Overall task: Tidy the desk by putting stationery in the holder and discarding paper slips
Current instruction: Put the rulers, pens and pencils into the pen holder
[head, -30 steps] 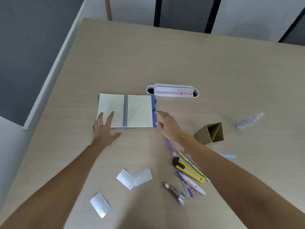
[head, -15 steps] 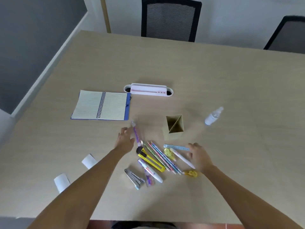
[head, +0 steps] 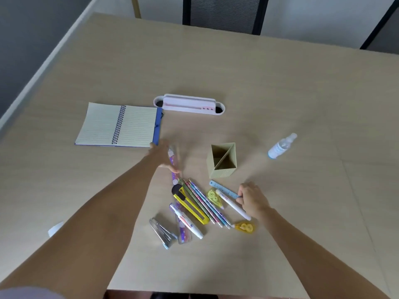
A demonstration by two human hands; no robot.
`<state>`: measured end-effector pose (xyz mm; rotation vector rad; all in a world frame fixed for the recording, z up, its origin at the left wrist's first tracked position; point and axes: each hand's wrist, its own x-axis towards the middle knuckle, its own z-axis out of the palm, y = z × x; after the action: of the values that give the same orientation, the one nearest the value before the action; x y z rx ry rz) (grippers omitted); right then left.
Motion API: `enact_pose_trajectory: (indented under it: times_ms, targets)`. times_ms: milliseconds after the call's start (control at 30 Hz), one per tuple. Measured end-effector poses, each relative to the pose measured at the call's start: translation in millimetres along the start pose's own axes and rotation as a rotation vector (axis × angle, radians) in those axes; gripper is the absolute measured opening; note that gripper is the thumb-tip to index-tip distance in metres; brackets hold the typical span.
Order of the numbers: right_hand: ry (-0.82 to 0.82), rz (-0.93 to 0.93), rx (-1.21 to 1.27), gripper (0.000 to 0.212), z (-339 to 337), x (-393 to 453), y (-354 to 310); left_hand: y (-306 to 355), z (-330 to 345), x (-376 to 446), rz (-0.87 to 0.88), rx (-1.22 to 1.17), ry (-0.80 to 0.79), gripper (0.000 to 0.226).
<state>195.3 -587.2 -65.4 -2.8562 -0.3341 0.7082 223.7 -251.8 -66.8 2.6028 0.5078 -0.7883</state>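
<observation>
A beige square holder [head: 223, 172] with a diagonal divider stands empty on the desk. In front of it lies a heap of stationery: a yellow utility knife [head: 191, 208], several pencils [head: 205, 203], a stapler [head: 162, 233], a white marker [head: 189, 223], two yellow correction tapes [head: 213, 197] and a white pen [head: 232, 205]. My right hand [head: 253, 200] curls its fingers around the right end of a blue ruler [head: 223, 188]. My left hand [head: 160, 155] is blurred, lying against a purple pen [head: 172, 160]. A white paper slip [head: 55, 228] peeks out left of my left arm.
An open spiral notebook [head: 118, 126] lies at the left, with a white and pink organiser [head: 190, 104] behind it. A small spray bottle [head: 280, 146] lies to the right of the holder. A black chair [head: 224, 14] stands beyond the far edge.
Both hands left the notebook. The left hand came to the purple pen. The right hand moved to the heap's right side and closed on the blue ruler's end. The view shifted.
</observation>
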Motion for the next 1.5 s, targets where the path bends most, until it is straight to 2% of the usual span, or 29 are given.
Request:
enact_pose_trajectory:
  times_ms: [100, 167, 233, 333, 467, 533, 667, 733, 833, 900, 1067, 1200, 1433, 1500]
  targets:
    - [-0.022, -0.015, -0.010, 0.005, -3.2, -0.7, -3.4, 1.6, -12.1, -8.3, -0.002, -0.203, 0.000, 0.082]
    - [-0.026, -0.040, -0.033, 0.013, -5.2, -4.5, -4.8, -1.5, -23.6, -9.8, -0.029, -0.481, -0.031, 0.057]
    - [0.015, -0.078, -0.020, 0.016, -5.5, -12.0, -0.9, -7.5, -41.7, -18.9, -0.015, -0.697, -0.037, 0.042]
    - [0.131, -0.142, 0.041, 0.030, -7.9, -28.0, 12.8, -14.4, -79.6, -43.2, 0.115, -0.778, 0.108, 0.032]
    - [0.293, -0.235, 0.181, 0.016, -31.8, -46.8, 23.5, -12.6, -136.2, -90.1, 0.322, -0.828, 0.324, 0.015]
    - [0.382, -0.239, 0.273, 0.015, -50.0, -50.1, 21.2, -5.3, -162.6, -111.1, 0.391, -0.819, 0.447, 0.014]
    - [0.467, -0.119, 0.615, 0.008, -91.8, -42.7, -1.0, 25.8, -207.5, -153.5, 0.511, -0.911, 0.749, 0.007]
    - [0.488, -0.075, 0.858, 0.005, -110.5, -33.1, -17.4, 49.4, -218.3, -171.7, 0.583, -0.950, 0.812, 0.009]
    - [0.483, -0.085, 1.142, 0.009, -133.9, -16.3, -39.8, 88.8, -211.9, -184.8, 0.639, -0.889, 0.815, 0.008]
    - [0.478, -0.097, 1.192, 0.007, -144.9, -5.4, -49.4, 109.2, -197.7, -182.8, 0.642, -0.802, 0.796, 0.006]
    - [0.435, -0.119, 0.950, 0.008, -148.2, 11.9, -60.1, 127.2, -158.9, -155.2, 0.674, -0.562, 0.748, 0.008]
    - [0.373, -0.163, 0.812, 0.011, -137.6, 25.2, -64.8, 134.1, -129.3, -143.1, 0.708, -0.547, 0.655, 0.006]
    - [0.456, -0.190, 0.926, 0.014, -126.7, 37.2, -74.2, 136.4, -132.0, -131.4, 0.736, -0.577, 0.570, 0.008]
    - [0.423, -0.226, 0.884, 0.010, -120.2, 40.2, -73.4, 136.1, -133.8, -130.8, 0.746, -0.581, 0.567, 0.010]
